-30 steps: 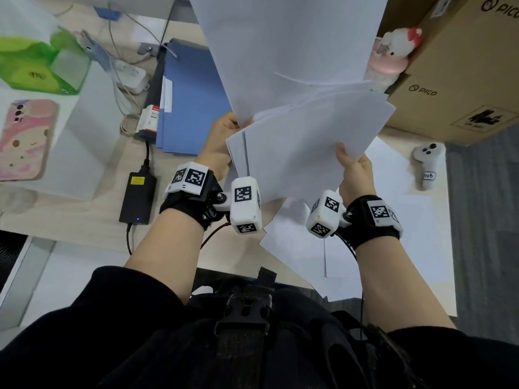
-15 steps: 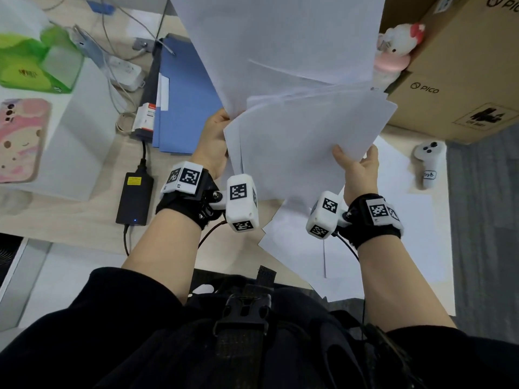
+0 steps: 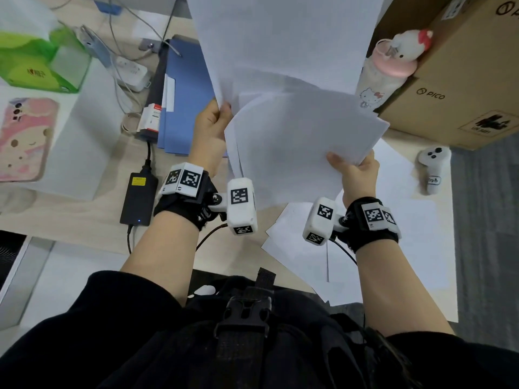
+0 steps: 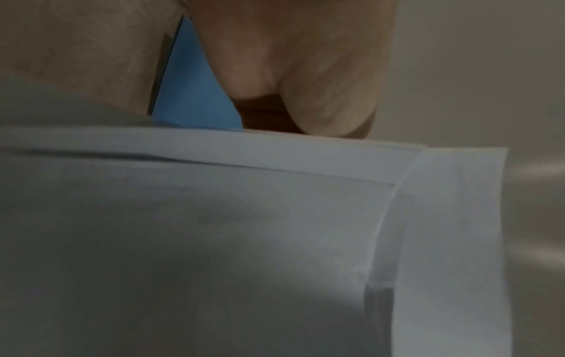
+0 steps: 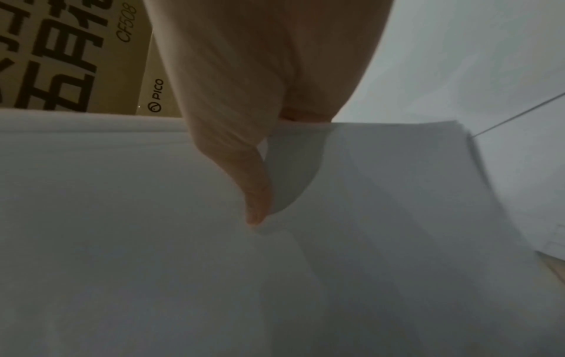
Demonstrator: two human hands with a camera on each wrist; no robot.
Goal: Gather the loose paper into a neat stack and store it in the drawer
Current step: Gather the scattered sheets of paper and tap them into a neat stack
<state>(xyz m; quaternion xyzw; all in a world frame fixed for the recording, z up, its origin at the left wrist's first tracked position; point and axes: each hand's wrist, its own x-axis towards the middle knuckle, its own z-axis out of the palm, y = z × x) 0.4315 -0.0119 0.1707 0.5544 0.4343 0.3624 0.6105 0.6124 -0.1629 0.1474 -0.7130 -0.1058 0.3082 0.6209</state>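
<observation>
Both hands hold a loose bundle of white paper (image 3: 295, 141) up above the desk. My left hand (image 3: 213, 127) grips its left edge, where a tall upright sheet (image 3: 280, 37) also rises. My right hand (image 3: 355, 171) pinches the lower right edge, thumb on top. The sheets are fanned and uneven (image 4: 275, 217). In the right wrist view the thumb (image 5: 253, 193) presses on the paper (image 5: 336, 265). More loose sheets (image 3: 393, 248) lie on the desk under the right arm. No drawer shows in any view.
A blue folder (image 3: 185, 91) lies behind the left hand, with a black power adapter (image 3: 139, 197) and cables to its left. A PICO cardboard box (image 3: 463, 80), a pink-capped bottle (image 3: 390, 71) and a white controller (image 3: 432, 169) stand at right. A phone (image 3: 25, 138) and green box (image 3: 42, 63) lie at left.
The right hand has slid a little lower and leftward along the bundle's edge. The left hand keeps its hold, and the sheets have shifted slightly.
</observation>
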